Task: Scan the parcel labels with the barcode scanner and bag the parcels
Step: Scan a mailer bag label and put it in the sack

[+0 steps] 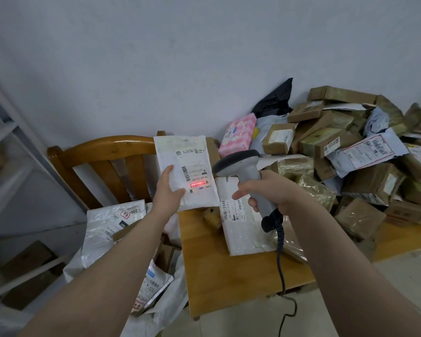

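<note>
A white plastic sack (167, 314) beside a wooden table (229, 276) holds labelled white parcels (112, 227); one label reads "200". The left hand (167, 188) pinches a flat white mailer parcel (187, 161) upright above the table's edge. The right hand (270, 190) grips a grey handheld barcode scanner (243, 166), and its red scan line (199, 184) falls on the mailer's label. Brown cardboard boxes (350, 154) are heaped on the table's far side.

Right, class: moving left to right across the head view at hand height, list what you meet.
White shelving → wooden chair → white parcel gripped by the left hand → barcode scanner gripped by the right hand → pile of cardboard parcels.
</note>
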